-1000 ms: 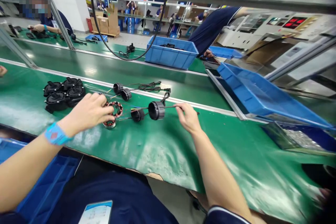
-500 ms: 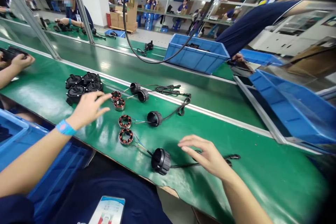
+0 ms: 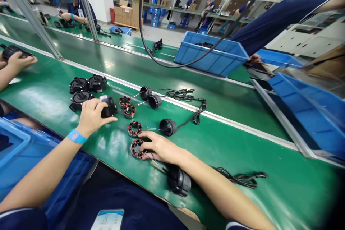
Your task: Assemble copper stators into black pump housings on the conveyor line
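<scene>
My left hand (image 3: 93,115) is wrapped round a black pump housing (image 3: 110,106), which is tipped on its side. Three similar housings (image 3: 78,84) with stub spouts stand close by. The thumb and fingers of my right hand (image 3: 163,147) pinch the nearest copper-wound stator (image 3: 136,148) at its rim. Thin coloured wires run from this stator to a ribbed black cap (image 3: 179,180), partly behind my right forearm. Another stator (image 3: 134,128) lies just beyond my fingertips, wired to its own cap (image 3: 167,127). Two more stators (image 3: 129,111) sit farther back.
Black cables (image 3: 180,94) lie along the metal rail behind the caps. A blue bin (image 3: 211,55) stands across the channel, beside a co-worker's arm (image 3: 280,16). Another blue bin (image 3: 309,104) is at the right. At the far left, another person's hands (image 3: 20,64) hold a black part.
My left hand has taken hold of one housing from the group and tipped it. My right hand has moved left from beside the near cap to the nearest stator. The view has shifted slightly.
</scene>
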`<move>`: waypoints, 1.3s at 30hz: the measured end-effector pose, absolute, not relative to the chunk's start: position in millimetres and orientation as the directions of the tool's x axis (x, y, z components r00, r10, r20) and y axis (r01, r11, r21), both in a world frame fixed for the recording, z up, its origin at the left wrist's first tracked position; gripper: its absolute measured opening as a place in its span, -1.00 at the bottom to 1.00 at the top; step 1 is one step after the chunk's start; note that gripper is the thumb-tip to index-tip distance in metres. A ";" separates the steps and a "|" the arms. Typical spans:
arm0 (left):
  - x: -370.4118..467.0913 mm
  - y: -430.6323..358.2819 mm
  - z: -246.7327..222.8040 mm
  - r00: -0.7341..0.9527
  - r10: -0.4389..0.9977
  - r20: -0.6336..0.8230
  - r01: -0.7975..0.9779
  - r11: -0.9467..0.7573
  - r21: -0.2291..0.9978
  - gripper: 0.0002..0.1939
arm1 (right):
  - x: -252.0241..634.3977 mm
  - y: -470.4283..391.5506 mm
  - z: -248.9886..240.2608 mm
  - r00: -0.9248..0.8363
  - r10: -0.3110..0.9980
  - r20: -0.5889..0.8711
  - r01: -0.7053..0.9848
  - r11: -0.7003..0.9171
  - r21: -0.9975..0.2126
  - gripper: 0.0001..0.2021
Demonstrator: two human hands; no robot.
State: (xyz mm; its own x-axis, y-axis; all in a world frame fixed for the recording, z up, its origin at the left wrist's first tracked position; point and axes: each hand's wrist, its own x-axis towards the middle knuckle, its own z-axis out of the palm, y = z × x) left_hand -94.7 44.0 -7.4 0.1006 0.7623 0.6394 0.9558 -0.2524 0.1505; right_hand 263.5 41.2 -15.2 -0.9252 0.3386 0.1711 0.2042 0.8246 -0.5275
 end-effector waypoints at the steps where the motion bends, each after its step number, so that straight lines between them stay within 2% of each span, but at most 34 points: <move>1: -92.1 34.7 -10.2 0.032 0.742 0.669 0.944 -0.242 0.224 -0.31 | 261.8 42.6 -17.6 -0.912 0.371 0.177 0.224 0.810 -0.543 -0.75; 3: -90.0 24.5 -10.6 -0.101 0.760 0.643 0.901 -0.205 0.383 -0.32 | 257.8 48.1 -21.5 -0.869 0.462 0.177 0.290 0.764 -0.576 -0.80; 4: -90.1 23.0 -9.0 -0.135 0.807 0.575 0.868 -0.184 0.462 -0.32 | 255.6 51.9 -22.9 -0.840 0.514 0.174 0.328 0.736 -0.591 -0.82; 7: -93.0 23.8 -2.9 -0.078 0.950 0.302 0.769 -0.135 0.624 -0.36 | 250.8 63.4 -24.0 -0.766 0.617 0.178 0.399 0.674 -0.621 -0.84; 9: -94.0 20.4 -1.4 -0.039 0.973 0.227 0.744 -0.124 0.656 -0.39 | 250.4 67.2 -21.9 -0.750 0.634 0.186 0.397 0.658 -0.640 -0.79; 13: -83.9 -6.3 -7.0 -0.067 0.951 0.301 0.768 -0.144 0.625 -0.46 | 256.4 60.1 -9.0 -0.745 0.635 0.205 0.361 0.643 -0.676 -0.49; 16: -63.3 -34.3 -12.2 -0.085 0.906 0.415 0.803 -0.184 0.566 -0.51 | 263.4 45.4 11.4 -0.736 0.619 0.274 0.324 0.678 -0.659 -0.37; 19: -36.7 -57.2 -11.3 -0.043 0.855 0.516 0.843 -0.247 0.478 -0.50 | 268.4 27.7 38.9 -0.717 0.570 0.402 0.263 0.755 -0.601 -0.32; 23: -2.4 -71.4 -4.5 0.030 0.831 0.556 0.856 -0.309 0.415 -0.49 | 269.4 3.7 68.6 -0.663 0.542 0.516 0.227 0.803 -0.551 -0.34; 28: 30.0 -68.1 -9.6 0.036 0.703 0.710 0.840 -0.407 0.359 -0.13 | 259.9 -16.5 71.6 -0.587 0.573 0.572 0.220 0.793 -0.569 -0.31; 32: 41.3 -65.0 -22.2 -0.014 0.613 0.790 0.857 -0.400 0.326 0.03 | 242.4 -13.7 50.4 -0.568 0.587 0.577 0.217 0.783 -0.583 -0.33; 35: 41.6 -66.6 -27.8 -0.062 0.618 0.783 0.844 -0.387 0.372 0.16 | 229.2 -4.4 34.7 -0.563 0.611 0.557 0.242 0.766 -0.595 -0.37; 39: 37.8 -70.7 -28.2 -0.110 0.667 0.737 0.809 -0.370 0.456 0.20 | 220.0 3.1 28.2 -0.545 0.634 0.548 0.313 0.760 -0.569 -0.34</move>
State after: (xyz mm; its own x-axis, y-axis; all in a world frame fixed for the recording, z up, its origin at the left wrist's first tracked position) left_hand 37.8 -70.7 -28.2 -0.1103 0.6669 0.7369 0.8094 -0.3700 0.4560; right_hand 220.0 3.1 28.2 -0.5449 0.6345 0.5482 0.3129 0.7604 -0.5691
